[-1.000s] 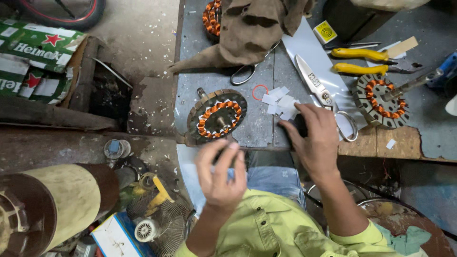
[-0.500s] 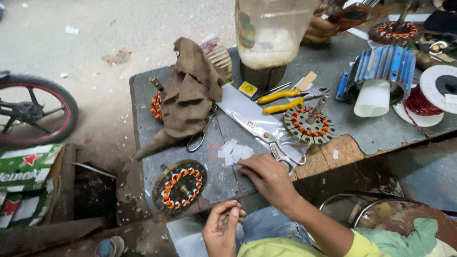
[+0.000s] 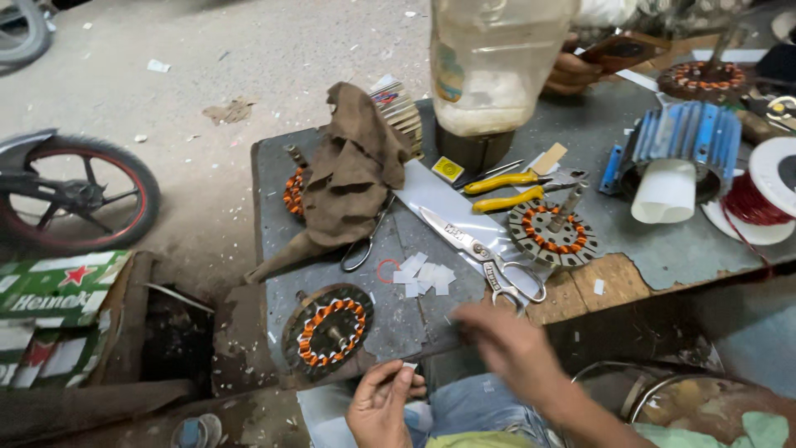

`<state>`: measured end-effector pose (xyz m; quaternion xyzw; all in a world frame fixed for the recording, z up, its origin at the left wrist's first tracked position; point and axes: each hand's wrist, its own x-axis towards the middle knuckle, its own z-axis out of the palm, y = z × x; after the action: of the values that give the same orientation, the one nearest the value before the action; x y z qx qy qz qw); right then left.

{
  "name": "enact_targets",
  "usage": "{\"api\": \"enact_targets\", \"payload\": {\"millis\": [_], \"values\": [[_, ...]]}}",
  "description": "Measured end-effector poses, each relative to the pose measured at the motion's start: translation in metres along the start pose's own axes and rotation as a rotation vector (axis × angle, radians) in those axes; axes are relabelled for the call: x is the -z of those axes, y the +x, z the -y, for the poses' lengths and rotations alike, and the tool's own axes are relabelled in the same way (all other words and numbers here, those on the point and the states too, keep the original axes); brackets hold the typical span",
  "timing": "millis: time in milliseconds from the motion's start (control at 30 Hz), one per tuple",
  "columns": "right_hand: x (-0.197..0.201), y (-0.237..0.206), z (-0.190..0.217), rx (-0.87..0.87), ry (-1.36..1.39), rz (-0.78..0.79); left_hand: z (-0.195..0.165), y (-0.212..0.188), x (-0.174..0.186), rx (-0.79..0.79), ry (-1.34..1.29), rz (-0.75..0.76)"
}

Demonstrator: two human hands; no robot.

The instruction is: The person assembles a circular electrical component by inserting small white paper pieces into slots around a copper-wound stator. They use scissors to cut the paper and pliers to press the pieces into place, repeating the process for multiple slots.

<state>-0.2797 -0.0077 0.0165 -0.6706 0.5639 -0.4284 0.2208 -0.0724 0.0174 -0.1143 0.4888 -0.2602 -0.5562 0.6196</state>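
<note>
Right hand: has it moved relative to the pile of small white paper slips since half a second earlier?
Yes. The right hand was touching the white paper slips; now it has pulled back toward the person, off the grey metal table, motion-blurred.

The person wore a yellow-green garment and blue jeans; the left hand (image 3: 380, 405) and right hand (image 3: 507, 347) were bare.

We see a worn grey metal-topped workbench (image 3: 414, 319) just beyond our right hand (image 3: 506, 344). Nearest that hand lie steel scissors (image 3: 485, 257) and small white paper slips (image 3: 423, 278); left of it sits a round stator with orange windings (image 3: 327, 329); farther off, a brown cloth (image 3: 352, 178) and yellow-handled pliers (image 3: 514, 191).
</note>
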Motion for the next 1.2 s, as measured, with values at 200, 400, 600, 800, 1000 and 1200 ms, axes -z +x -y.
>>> {"api": "enact_targets", "payload": {"millis": [200,400,600,800,1000,1200], "values": [[0.031,0.018,-0.005,-0.017,-0.528,-0.022,-0.020,-0.001,-0.001,0.052,-0.029,0.061],[0.017,0.025,0.000,-0.010,-0.678,0.080,-0.051,-0.002,-0.016,0.068,0.017,0.109],[0.015,0.032,-0.009,0.006,-0.861,0.177,-0.085,-0.001,-0.020,0.072,-0.006,0.249],[0.006,-0.012,-0.035,-0.190,-0.288,0.010,-0.102,0.017,-0.026,0.027,-0.067,0.288],[-0.067,-0.112,-0.070,-0.596,0.707,0.046,-0.097,0.035,-0.038,0.036,-0.070,0.316],[-0.095,-0.119,-0.077,-0.367,0.920,0.396,-0.093,0.040,-0.045,0.029,-0.041,0.288]]}}
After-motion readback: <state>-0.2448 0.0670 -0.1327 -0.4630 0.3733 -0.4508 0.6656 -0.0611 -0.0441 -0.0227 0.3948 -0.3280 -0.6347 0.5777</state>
